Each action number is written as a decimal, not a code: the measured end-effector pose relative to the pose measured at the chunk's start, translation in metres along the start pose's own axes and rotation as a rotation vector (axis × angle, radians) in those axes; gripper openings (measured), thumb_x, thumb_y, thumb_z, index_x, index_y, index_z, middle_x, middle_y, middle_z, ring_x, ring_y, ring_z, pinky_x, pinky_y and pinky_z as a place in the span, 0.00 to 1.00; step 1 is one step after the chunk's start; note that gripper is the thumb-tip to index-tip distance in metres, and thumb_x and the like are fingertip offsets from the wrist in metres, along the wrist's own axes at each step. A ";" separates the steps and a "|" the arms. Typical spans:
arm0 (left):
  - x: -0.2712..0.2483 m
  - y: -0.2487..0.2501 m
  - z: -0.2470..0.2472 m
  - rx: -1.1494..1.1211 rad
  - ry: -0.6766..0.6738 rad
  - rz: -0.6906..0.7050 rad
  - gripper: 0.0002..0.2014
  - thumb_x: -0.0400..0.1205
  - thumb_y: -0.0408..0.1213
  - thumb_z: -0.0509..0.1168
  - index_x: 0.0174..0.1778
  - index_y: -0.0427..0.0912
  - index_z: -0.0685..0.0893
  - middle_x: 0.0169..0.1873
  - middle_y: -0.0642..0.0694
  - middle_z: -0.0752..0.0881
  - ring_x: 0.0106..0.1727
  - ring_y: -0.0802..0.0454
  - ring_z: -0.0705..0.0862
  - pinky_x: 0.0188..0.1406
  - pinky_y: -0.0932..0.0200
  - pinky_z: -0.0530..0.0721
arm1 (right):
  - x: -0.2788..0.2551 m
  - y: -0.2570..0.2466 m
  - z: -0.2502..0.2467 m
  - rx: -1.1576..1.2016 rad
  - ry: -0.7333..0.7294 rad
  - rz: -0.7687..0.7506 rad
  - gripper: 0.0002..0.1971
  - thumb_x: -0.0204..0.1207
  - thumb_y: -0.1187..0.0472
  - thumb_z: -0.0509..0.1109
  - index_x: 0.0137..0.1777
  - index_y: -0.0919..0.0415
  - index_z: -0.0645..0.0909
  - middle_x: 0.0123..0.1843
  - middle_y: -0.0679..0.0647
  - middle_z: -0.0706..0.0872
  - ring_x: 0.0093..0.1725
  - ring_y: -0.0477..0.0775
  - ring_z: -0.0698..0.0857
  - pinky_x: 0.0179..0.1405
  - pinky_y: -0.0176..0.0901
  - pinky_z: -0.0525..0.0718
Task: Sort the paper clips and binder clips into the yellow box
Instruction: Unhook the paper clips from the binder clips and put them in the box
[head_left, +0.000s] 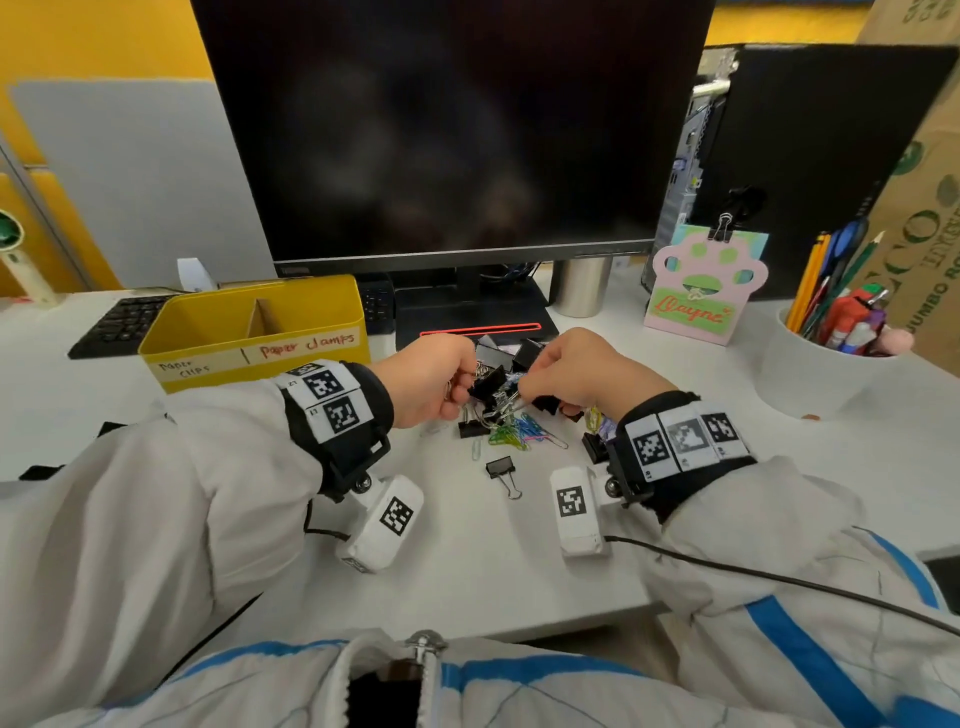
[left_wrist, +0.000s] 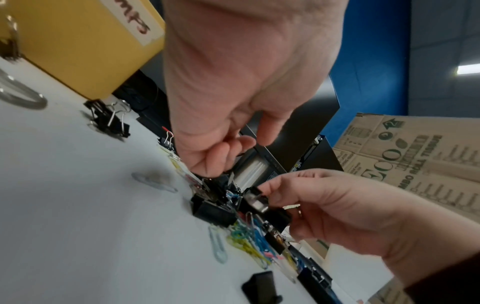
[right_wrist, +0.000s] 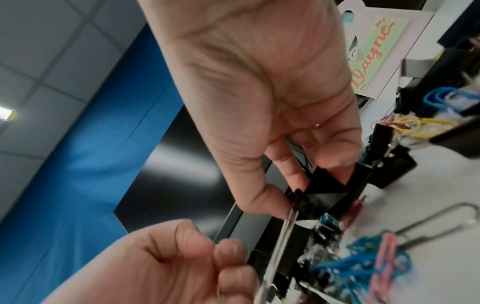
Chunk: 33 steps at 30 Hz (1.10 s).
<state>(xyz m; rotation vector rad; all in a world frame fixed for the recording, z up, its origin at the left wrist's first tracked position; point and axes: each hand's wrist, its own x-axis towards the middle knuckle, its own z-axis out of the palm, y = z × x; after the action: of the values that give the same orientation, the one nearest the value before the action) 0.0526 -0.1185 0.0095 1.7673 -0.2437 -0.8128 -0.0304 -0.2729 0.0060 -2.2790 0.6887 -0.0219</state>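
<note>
The yellow box (head_left: 260, 358), with two compartments labelled paper clips and paper clamps, stands at the left of the white desk. To its right lies a pile of black binder clips (head_left: 524, 353) and coloured paper clips (head_left: 519, 434). Both hands are over the pile. My left hand (head_left: 460, 395) pinches the wire handle (right_wrist: 275, 257) of a black binder clip (head_left: 485, 387). My right hand (head_left: 524, 389) pinches a black binder clip body (right_wrist: 324, 191) between thumb and finger. Whether both hold one clip or two tangled ones, I cannot tell. A lone binder clip (head_left: 501, 470) lies nearer me.
A dark monitor (head_left: 452, 130) stands behind the pile, with a keyboard (head_left: 124, 322) behind the box. A steel cup (head_left: 582, 286), a paw-shaped card (head_left: 701, 291), a white pen cup (head_left: 826, 364) and a cardboard box (head_left: 924, 208) stand to the right.
</note>
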 end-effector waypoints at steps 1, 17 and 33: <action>0.001 0.001 0.001 0.090 -0.011 -0.001 0.08 0.80 0.27 0.57 0.36 0.42 0.72 0.31 0.46 0.70 0.26 0.53 0.65 0.25 0.61 0.62 | 0.000 0.000 -0.002 0.032 0.019 0.000 0.10 0.68 0.57 0.82 0.45 0.60 0.89 0.48 0.60 0.90 0.45 0.57 0.89 0.49 0.55 0.93; 0.013 -0.003 0.016 1.335 -0.043 0.528 0.12 0.81 0.53 0.71 0.50 0.49 0.91 0.46 0.53 0.87 0.47 0.53 0.83 0.40 0.62 0.76 | 0.011 0.031 -0.031 -0.075 0.394 0.055 0.09 0.72 0.62 0.79 0.50 0.59 0.84 0.48 0.54 0.84 0.52 0.58 0.84 0.47 0.45 0.82; -0.002 0.007 -0.001 -0.706 -0.100 -0.108 0.16 0.83 0.37 0.53 0.58 0.33 0.81 0.32 0.43 0.82 0.29 0.55 0.81 0.33 0.61 0.91 | -0.008 -0.014 0.019 0.547 0.049 -0.328 0.08 0.78 0.59 0.77 0.55 0.59 0.87 0.45 0.57 0.93 0.39 0.46 0.88 0.35 0.37 0.84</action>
<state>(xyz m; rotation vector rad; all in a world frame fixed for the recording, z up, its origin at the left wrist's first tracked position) 0.0531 -0.1195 0.0172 1.0832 0.0751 -0.9242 -0.0263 -0.2484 0.0034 -1.8368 0.2759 -0.3769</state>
